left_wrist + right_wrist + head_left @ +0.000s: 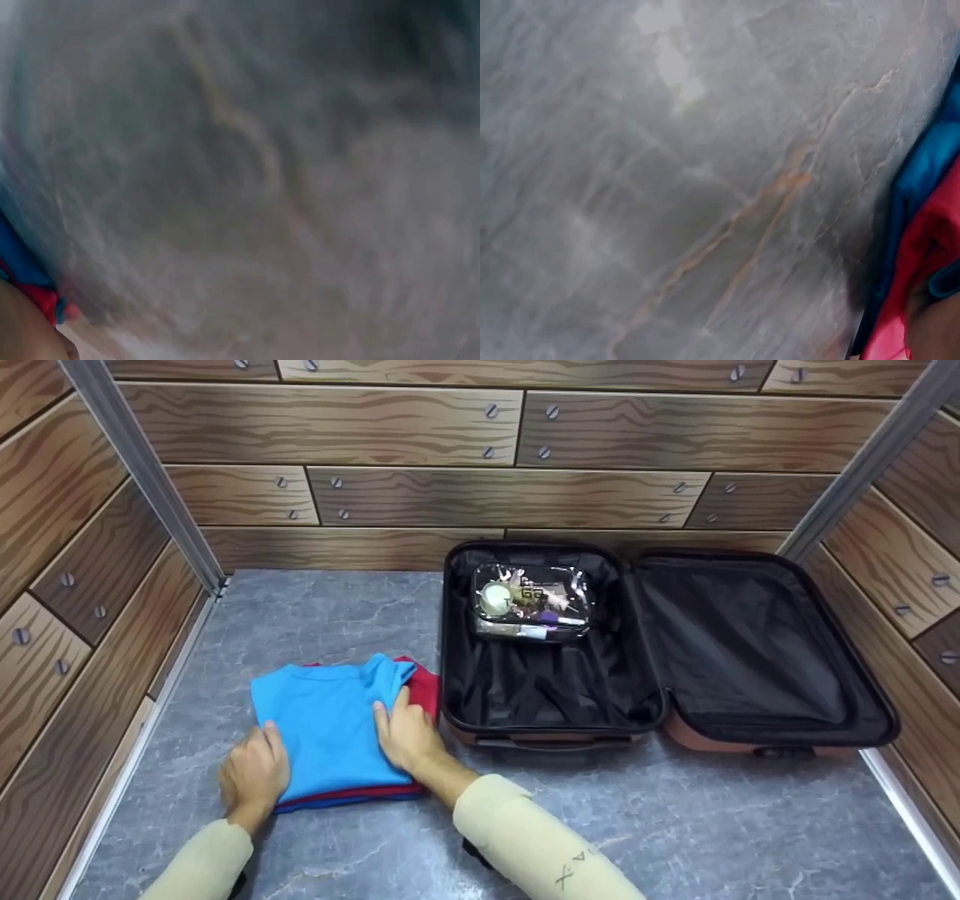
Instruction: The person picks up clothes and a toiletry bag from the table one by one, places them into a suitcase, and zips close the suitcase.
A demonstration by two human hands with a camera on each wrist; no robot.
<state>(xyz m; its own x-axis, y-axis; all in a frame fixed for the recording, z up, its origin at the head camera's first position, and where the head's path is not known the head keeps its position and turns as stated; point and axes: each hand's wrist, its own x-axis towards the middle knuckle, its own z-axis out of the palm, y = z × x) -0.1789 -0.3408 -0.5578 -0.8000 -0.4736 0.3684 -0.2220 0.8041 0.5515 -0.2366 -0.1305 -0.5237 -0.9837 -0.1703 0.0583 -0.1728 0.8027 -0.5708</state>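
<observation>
A folded light-blue shirt (330,727) tops a small stack, with red cloth (425,688) and darker blue cloth (315,804) showing beneath it. My left hand (253,772) grips the stack's left edge, its thumb lying along the light-blue cloth and its other fingers curled out of sight. On the right side my right hand (409,735) holds the stack's edge, thumb and index finger on top. The top corner of the light-blue shirt is rumpled near that index finger. Each wrist view catches only a sliver of hand beside red cloth (930,225) and blue cloth (19,251).
Right of the stack lies an open suitcase (454,712) with black lining. A clear toiletry bag (532,604) of small items sits in its far half. Its lid (750,645) is folded out to the right. Wood-patterned walls (420,495) enclose the grey marbled surface (360,607).
</observation>
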